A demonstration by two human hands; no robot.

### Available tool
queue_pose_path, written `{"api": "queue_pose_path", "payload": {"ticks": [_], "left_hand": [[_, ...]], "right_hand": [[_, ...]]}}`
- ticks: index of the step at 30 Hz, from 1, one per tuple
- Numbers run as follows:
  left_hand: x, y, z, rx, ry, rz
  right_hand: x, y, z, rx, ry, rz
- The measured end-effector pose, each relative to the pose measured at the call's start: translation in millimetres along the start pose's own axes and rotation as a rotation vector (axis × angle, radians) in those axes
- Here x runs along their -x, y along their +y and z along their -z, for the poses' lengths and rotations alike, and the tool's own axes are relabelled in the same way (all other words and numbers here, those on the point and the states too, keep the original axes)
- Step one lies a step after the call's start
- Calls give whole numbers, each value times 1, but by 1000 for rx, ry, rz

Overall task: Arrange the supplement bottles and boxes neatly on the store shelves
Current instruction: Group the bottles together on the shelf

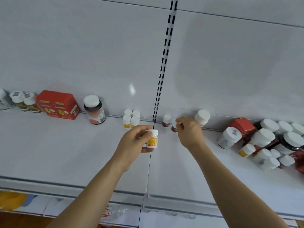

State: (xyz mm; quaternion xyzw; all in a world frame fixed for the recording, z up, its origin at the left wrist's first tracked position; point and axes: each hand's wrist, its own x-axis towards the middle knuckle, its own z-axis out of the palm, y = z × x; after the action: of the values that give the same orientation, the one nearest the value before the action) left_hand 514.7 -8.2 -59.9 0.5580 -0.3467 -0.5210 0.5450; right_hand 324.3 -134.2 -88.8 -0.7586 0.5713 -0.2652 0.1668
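Head view: left hand (137, 142) grips a yellow-label bottle (152, 139) mid-frame, right hand (189, 130) pinches a brown bottle (174, 127) on the shelf (65, 153); four yellow bottles (131, 118) grouped, right-edge jumbled pile (271, 143) unsorted, so much remains.

Small brown bottle (174, 127) half hidden behind right hand (189, 134), its label unreadable, heap of bottles (269, 145) at 3 o'clock cut by the edge, bottles (4, 100) at 9 o'clock blurred, cropped, lower-shelf packaging (113, 213) at 6 o'clock indistinct
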Motion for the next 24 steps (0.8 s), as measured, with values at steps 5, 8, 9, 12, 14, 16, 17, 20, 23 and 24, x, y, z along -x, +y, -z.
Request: {"api": "queue_pose_path", "payload": {"ticks": [5,8,9,12,14,16,17,20,23,24], "left_hand": [[-15,-2,3,-37,-68,23],[-21,1,8,-44,-96,30],[-22,1,11,-45,-101,31],[-24,1,16,-47,-112,36],[-24,-1,20,-55,-118,36],[-24,-2,23,-55,-118,40],[-24,-2,23,-56,-118,42],[-26,-3,24,-62,-118,45],[-26,-4,21,-76,-118,43],[-26,-4,20,-81,-118,43]], "right_hand": [[-5,6,-15,27,61,-34],[-5,9,-22,16,98,-39],[-6,10,-24,15,116,-37],[-9,10,-30,5,157,-37],[-10,9,-33,-6,182,-28],[-11,9,-35,-14,206,-14],[-11,9,-36,-21,214,-9],[-10,10,-39,-26,234,-8],[-10,10,-43,-21,246,10],[-10,10,-44,-20,247,16]]}}
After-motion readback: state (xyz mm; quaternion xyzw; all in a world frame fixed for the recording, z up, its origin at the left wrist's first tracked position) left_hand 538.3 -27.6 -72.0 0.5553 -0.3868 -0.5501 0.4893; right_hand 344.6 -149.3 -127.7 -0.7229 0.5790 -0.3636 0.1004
